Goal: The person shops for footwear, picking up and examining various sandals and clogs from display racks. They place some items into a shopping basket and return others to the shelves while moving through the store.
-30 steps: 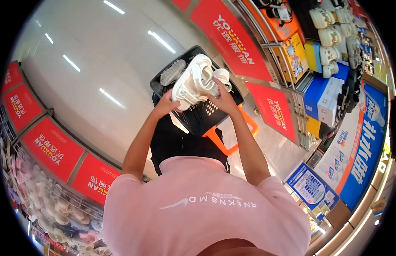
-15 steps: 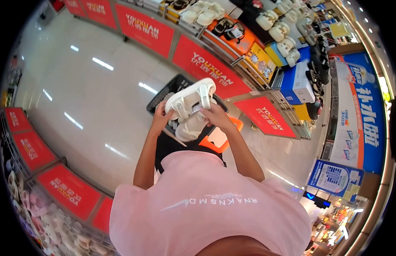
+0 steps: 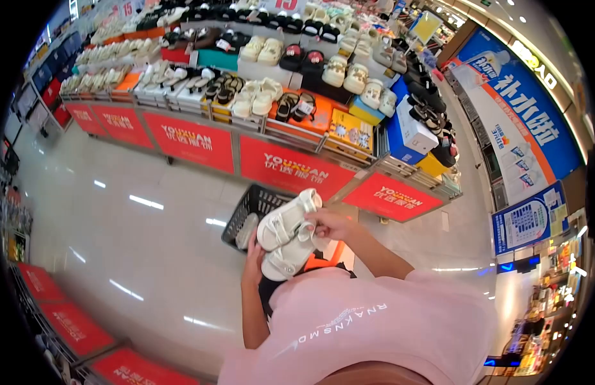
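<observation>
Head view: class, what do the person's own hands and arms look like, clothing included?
The left hand and right hand are bare, with no gloves visible. The pink shirt has short sleeves, leaving the forearms uncovered, and pale lettering.

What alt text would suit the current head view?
A person's left hand and right hand hold a pair of white sandals near a black basket in a shop. Beyond, rows of shoes are displayed above red panels.
</observation>
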A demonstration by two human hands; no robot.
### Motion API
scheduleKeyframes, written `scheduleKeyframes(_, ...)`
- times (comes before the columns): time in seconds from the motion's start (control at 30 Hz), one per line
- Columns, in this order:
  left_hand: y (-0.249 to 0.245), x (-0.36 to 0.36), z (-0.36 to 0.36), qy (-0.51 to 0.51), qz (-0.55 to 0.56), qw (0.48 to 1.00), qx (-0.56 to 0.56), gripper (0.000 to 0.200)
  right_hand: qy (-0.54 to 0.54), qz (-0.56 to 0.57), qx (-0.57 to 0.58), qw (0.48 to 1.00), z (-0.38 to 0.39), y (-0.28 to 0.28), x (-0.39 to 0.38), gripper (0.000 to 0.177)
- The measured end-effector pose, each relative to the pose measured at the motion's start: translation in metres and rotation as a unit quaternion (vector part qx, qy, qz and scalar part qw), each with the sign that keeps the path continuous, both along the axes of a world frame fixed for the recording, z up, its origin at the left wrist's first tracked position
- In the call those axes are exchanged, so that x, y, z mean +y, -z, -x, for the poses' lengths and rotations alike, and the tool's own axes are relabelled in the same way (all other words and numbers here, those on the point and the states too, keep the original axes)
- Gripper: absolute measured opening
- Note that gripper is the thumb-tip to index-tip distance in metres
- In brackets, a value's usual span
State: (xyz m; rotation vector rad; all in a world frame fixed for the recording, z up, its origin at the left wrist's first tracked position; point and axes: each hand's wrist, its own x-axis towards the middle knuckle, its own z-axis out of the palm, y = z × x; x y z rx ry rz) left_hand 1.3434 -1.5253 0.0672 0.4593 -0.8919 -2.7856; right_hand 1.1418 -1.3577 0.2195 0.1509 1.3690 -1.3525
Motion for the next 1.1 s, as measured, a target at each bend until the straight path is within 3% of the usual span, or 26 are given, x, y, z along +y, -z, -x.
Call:
scheduleKeyframes(0.03,0.008,0.003,-0.007,-0.008,0.044,0.999,0.018,0.07,-0.011,-0.008,0.01,1.0,-0.002,0.003,-0.004,0.017)
scheduleKeyframes(0.13,0.033,0.013,-0.023,-0.032,-0.019,0.999,0.037,0.064,-0.031,-0.008,0.003,0.999,0.002,0.012,-0.014,0.016)
scheduleKeyframes(0.23,0.007,0.036,-0.015,-0.092,-0.062,0.993,0.044,0.063,-0.04,0.022,-0.037,0.998,0.002,0.01,-0.017,0.015)
scheduleKeyframes(0.3,-0.021,0.05,0.009,-0.135,-0.081,0.987,0.043,0.055,-0.058,-0.006,0.042,0.997,0.019,0.035,-0.011,0.016)
scheduleKeyframes(0.33,0.005,0.054,0.013,-0.129,-0.112,0.985,-0.022,0.049,-0.066,-0.026,0.069,0.995,0.025,0.04,-0.008,0.017)
scheduleKeyframes(0.37,0.031,0.062,0.02,-0.165,-0.09,0.98,-0.061,0.044,-0.072,-0.046,0.095,0.992,0.027,0.038,-0.006,0.018)
scheduleKeyframes(0.5,0.015,0.065,0.039,-0.141,0.048,0.98,-0.129,0.046,-0.082,-0.06,0.193,0.976,0.025,0.025,0.01,0.017)
scheduleKeyframes(0.63,0.021,0.08,0.058,-0.153,0.155,0.958,-0.189,0.041,-0.134,-0.032,0.195,0.971,0.053,0.058,0.043,0.016)
scheduleKeyframes(0.77,0.005,0.112,0.083,-0.19,0.199,0.937,-0.214,0.039,-0.164,0.005,0.149,0.975,0.084,0.037,0.073,0.027)
scheduleKeyframes(0.87,-0.013,0.137,0.112,-0.215,0.233,0.922,-0.223,0.036,-0.103,0.117,0.101,0.983,0.12,0.057,0.107,0.032)
scheduleKeyframes(1.03,-0.05,0.193,0.199,-0.257,0.325,0.868,-0.273,0.036,-0.093,0.122,0.136,0.979,0.203,0.068,0.153,0.041)
scheduleKeyframes(1.1,-0.038,0.21,0.234,-0.287,0.332,0.854,-0.281,0.031,-0.071,0.123,0.151,0.978,0.231,0.046,0.162,0.044)
